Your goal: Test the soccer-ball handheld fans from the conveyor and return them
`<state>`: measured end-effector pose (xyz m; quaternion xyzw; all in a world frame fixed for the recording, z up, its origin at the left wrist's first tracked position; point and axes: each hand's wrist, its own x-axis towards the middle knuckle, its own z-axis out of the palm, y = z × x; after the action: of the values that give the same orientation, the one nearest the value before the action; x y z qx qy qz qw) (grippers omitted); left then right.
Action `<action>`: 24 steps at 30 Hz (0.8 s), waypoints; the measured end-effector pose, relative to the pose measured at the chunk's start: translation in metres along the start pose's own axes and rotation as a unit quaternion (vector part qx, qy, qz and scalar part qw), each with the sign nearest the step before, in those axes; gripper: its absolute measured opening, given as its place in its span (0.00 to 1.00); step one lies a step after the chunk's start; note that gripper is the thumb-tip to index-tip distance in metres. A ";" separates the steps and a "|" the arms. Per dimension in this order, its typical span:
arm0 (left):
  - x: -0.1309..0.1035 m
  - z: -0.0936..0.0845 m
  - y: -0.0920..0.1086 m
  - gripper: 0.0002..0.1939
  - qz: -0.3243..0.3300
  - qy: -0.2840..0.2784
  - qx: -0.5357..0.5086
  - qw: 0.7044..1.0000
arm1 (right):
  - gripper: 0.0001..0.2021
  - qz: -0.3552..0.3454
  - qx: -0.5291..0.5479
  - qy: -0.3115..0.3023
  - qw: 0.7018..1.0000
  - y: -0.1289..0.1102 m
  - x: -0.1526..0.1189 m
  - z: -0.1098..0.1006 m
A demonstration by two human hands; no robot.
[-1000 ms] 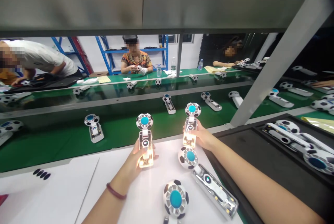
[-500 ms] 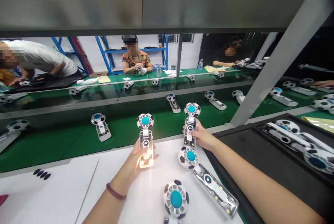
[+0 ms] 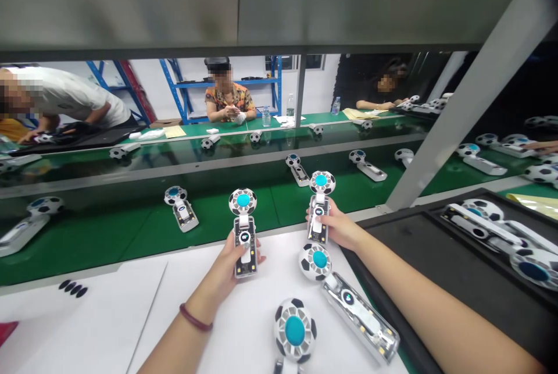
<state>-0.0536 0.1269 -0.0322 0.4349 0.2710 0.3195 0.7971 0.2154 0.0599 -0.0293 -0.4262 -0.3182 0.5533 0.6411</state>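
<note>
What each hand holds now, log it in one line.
left hand: holds football-headed device, display lit | right hand: holds matching device, display lit | white sheet: more devices

Black-and-white football-patterned heads point(image 3: 243, 202) have turquoise discs point(image 3: 320, 180).

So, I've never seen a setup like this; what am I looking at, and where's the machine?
No robot here: these are a person's bare hands, pictured by a camera worn on the head, looking forward and down. The left hand holds one soccer-ball-headed gadget with a clear handle and small round display; the right hand holds a similar gadget. On the white sheet, a third gadget lies slantwise, and a fourth gadget is cut off by the picture's bottom edge. Beyond is a green belt carrying more; to the right, a black tray.
</note>
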 end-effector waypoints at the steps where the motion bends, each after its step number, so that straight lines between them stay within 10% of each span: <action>1: 0.000 -0.001 0.000 0.23 0.001 -0.003 -0.001 1.000 | 0.27 0.004 -0.001 0.000 1.000 0.000 0.000 0.000; 24: 0.002 -0.003 0.000 0.27 -0.002 0.001 0.009 1.000 | 0.33 0.009 -0.029 0.008 1.000 -0.003 -0.001 0.007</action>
<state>-0.0544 0.1297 -0.0343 0.4413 0.2753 0.3161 0.7934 0.2105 0.0601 -0.0237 -0.4522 -0.3249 0.5461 0.6260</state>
